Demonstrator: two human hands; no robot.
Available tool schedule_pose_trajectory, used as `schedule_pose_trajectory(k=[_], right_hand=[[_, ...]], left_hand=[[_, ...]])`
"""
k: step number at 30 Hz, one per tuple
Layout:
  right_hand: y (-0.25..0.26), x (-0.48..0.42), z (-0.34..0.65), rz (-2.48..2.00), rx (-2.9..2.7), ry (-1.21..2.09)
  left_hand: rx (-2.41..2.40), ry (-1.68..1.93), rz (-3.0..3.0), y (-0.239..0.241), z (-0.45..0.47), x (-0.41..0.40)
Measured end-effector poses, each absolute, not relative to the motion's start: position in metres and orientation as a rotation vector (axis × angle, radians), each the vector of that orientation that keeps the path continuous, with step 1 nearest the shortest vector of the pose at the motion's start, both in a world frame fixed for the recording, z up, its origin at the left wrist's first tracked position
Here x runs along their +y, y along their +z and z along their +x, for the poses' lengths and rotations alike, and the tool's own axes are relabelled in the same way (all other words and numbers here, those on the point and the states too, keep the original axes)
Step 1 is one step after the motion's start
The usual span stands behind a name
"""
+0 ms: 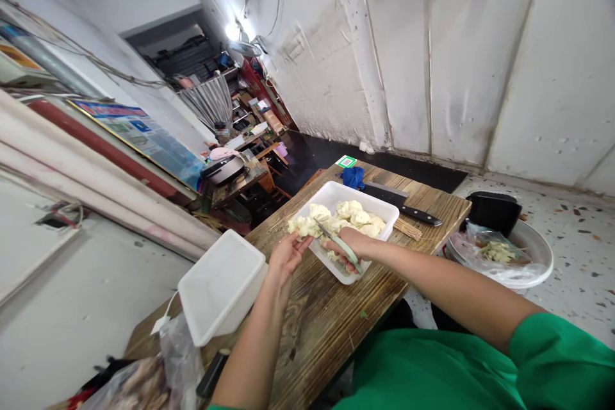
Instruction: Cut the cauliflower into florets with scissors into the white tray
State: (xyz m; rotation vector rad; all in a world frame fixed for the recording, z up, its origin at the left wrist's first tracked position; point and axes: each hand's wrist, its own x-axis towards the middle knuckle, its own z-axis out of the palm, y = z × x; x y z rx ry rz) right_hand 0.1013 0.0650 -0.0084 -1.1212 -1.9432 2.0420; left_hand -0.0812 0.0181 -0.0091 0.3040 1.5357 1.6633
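Note:
My left hand [287, 256] pinches a pale cauliflower piece [298, 226] at the near left edge of a white rectangular tray [379, 205]. My right hand [353, 245] grips a small knife with a light green handle [342, 245], its blade pointing toward the piece in my left hand. Several cauliflower florets [353, 213] lie in the tray. The tray rests on a wooden table [327, 314].
A large black-handled knife [406, 205] and a blue cloth [353, 177] lie beyond the tray. A white lidded box [218, 285] and plastic bags [158, 371] sit at the table's left. A bin lined with a bag [504, 256] of scraps stands on the floor at right.

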Motion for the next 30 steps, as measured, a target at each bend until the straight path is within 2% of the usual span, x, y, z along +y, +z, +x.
schedule_pose_trajectory(k=[6,13,19,25,30], right_hand=[[-0.019,0.066,0.104,-1.083,-1.916,2.053],[-0.006,0.05,0.124,-0.85,-1.838,2.353],[0.011,0.055,0.134,-0.819,-1.72,2.243],[0.009,0.062,0.132,-0.803,-1.816,2.165],[0.007,0.065,0.131,-0.897,-2.027,1.912]], left_hand=[[1.592,1.632,0.362,-0.009,-0.084,0.018],[1.821,1.859,0.816,-0.01,-0.086,0.019],[1.947,1.782,1.334,-0.009,-0.091,0.007],[2.032,1.587,1.563,-0.01,-0.092,-0.007],[1.964,1.616,1.599,-0.016,-0.091,-0.013]])
